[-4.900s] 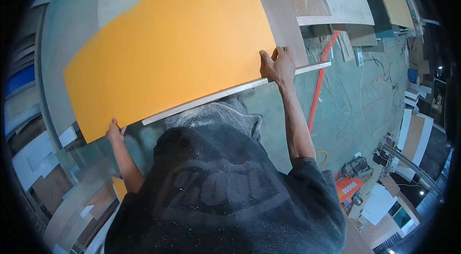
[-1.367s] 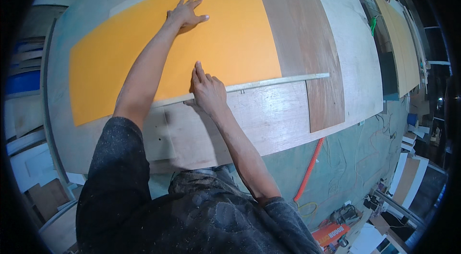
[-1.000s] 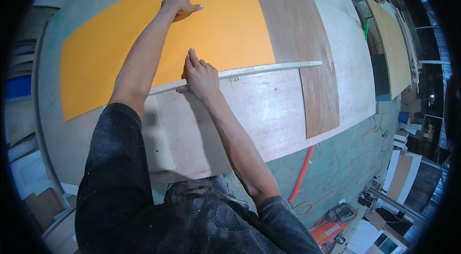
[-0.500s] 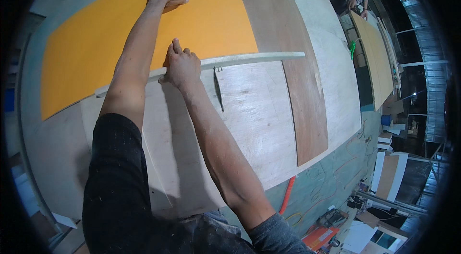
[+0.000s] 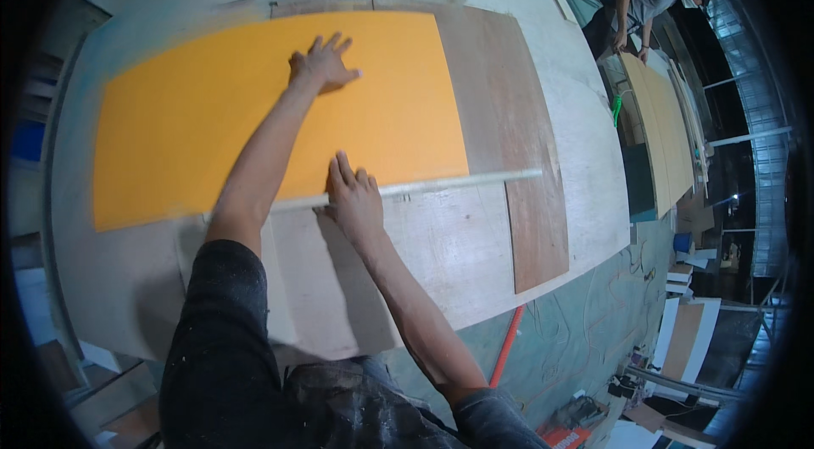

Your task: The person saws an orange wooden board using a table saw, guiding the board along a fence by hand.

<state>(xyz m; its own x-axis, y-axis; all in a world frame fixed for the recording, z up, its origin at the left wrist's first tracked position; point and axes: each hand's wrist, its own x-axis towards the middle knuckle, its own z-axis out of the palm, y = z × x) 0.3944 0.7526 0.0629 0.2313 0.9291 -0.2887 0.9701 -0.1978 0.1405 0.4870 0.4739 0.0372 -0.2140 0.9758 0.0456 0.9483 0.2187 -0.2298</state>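
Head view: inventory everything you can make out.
Worktable: 1, pale, centre
Sheet: 1, orange-yellow, on the worktable
Strip: 1, whitish, along the sheet's near edge
Wood boards: count unclear, brown, right of sheet
Hose: 1, red, by the worktable's near edge
Floor: 1, greenish, right
Panels: count unclear, tan, right
Co-worker: 1, grey top, upper right
Left hand: 1, bare, spread on the sheet
Right hand: 1, bare, across the strip
Sleeves: 2, dark, lower edge

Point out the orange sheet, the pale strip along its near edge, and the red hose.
Orange sheet (image 5: 212,114): head view, left part of its face.
Pale strip (image 5: 449,184): head view, stretch toward its right end.
Red hose (image 5: 507,349): head view, middle of its visible length.
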